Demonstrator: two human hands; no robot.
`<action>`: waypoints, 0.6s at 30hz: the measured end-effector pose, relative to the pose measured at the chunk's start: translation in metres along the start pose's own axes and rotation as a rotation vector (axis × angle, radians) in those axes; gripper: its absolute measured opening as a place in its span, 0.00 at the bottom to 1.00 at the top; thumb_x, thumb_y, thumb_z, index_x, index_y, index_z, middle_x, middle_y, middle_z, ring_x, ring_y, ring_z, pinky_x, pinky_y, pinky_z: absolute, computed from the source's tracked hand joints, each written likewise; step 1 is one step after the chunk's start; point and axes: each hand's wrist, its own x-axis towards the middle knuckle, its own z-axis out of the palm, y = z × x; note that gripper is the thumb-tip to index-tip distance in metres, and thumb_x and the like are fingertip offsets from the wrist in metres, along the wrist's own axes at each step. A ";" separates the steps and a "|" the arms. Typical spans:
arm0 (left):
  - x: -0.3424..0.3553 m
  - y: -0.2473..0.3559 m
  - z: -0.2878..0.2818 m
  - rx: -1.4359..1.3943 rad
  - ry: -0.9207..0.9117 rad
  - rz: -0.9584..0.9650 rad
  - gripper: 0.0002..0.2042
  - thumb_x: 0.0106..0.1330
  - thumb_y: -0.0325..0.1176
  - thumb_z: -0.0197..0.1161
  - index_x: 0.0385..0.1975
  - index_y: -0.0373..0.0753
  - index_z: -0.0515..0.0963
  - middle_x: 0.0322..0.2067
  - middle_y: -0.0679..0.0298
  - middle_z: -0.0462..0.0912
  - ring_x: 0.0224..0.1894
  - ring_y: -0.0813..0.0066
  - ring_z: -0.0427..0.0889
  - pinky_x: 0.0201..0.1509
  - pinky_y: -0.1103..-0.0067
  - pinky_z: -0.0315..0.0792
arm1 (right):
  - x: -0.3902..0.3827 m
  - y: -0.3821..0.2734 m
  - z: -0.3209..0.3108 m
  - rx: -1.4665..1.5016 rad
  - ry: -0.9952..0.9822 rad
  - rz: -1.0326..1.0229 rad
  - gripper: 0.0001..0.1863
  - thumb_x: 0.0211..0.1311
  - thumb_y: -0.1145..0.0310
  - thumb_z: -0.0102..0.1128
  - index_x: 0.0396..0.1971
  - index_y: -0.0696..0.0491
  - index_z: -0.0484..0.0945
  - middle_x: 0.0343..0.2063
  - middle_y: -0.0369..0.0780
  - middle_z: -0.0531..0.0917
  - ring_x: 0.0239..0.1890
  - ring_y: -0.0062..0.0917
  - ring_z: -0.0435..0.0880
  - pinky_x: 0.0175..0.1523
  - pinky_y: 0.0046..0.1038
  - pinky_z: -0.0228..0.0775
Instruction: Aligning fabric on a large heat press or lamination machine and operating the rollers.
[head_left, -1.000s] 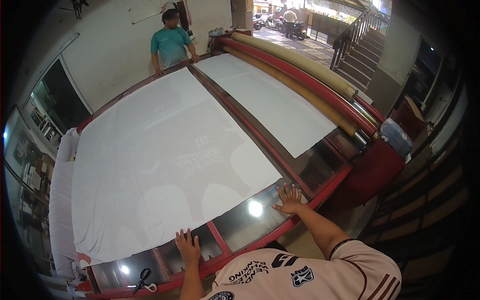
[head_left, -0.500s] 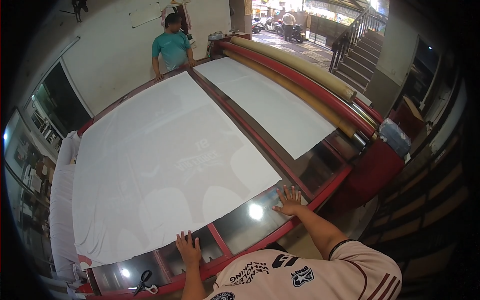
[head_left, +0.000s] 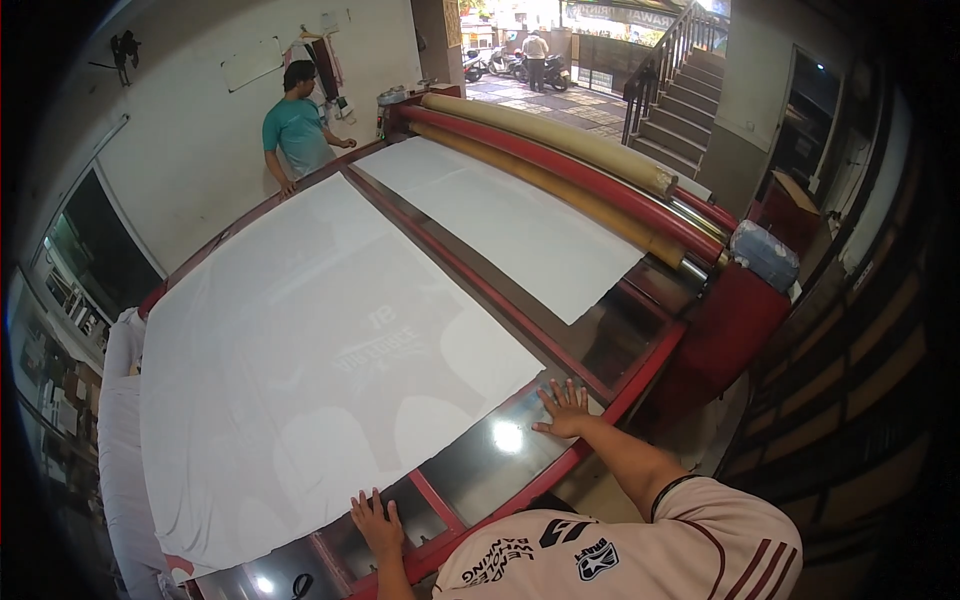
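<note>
Got my left hand (head_left: 378, 525) and right hand (head_left: 565, 410) well apart, fingers splayed, on the shiny tabletop (head_left: 480, 482). Faintly printed white fabric (head_left: 290, 370) lies just beyond them, with a co-worker (head_left: 298, 138) at the far end.

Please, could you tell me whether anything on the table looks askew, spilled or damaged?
The large white cloth looks slightly rumpled near its lower-left corner: creases show there, while its middle lies mostly flat. I see no spill or clear damage.
</note>
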 end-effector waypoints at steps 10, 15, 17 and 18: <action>0.002 0.001 0.000 0.003 0.003 0.003 0.25 0.74 0.45 0.57 0.66 0.40 0.73 0.70 0.46 0.65 0.75 0.43 0.56 0.78 0.50 0.48 | 0.005 0.002 0.004 -0.004 0.011 -0.005 0.58 0.59 0.18 0.40 0.79 0.32 0.29 0.80 0.39 0.25 0.79 0.47 0.17 0.76 0.60 0.11; 0.000 0.000 0.000 -0.008 0.034 0.037 0.24 0.73 0.44 0.58 0.64 0.38 0.74 0.69 0.45 0.66 0.75 0.42 0.56 0.77 0.50 0.49 | 0.002 0.002 0.001 0.000 -0.001 -0.006 0.57 0.59 0.18 0.40 0.79 0.32 0.29 0.80 0.39 0.25 0.79 0.47 0.17 0.76 0.60 0.11; 0.001 0.000 0.000 -0.010 0.036 0.037 0.24 0.73 0.45 0.58 0.64 0.38 0.74 0.69 0.45 0.66 0.75 0.42 0.56 0.77 0.50 0.49 | 0.002 0.001 0.001 0.000 0.003 -0.007 0.57 0.59 0.19 0.40 0.79 0.32 0.29 0.80 0.39 0.25 0.79 0.47 0.17 0.76 0.60 0.11; 0.001 -0.001 0.001 -0.012 0.037 0.037 0.24 0.73 0.45 0.58 0.65 0.39 0.74 0.69 0.45 0.66 0.75 0.42 0.56 0.77 0.50 0.49 | 0.002 0.001 0.001 0.001 0.000 -0.004 0.57 0.59 0.19 0.41 0.79 0.32 0.29 0.80 0.39 0.25 0.79 0.47 0.17 0.76 0.60 0.11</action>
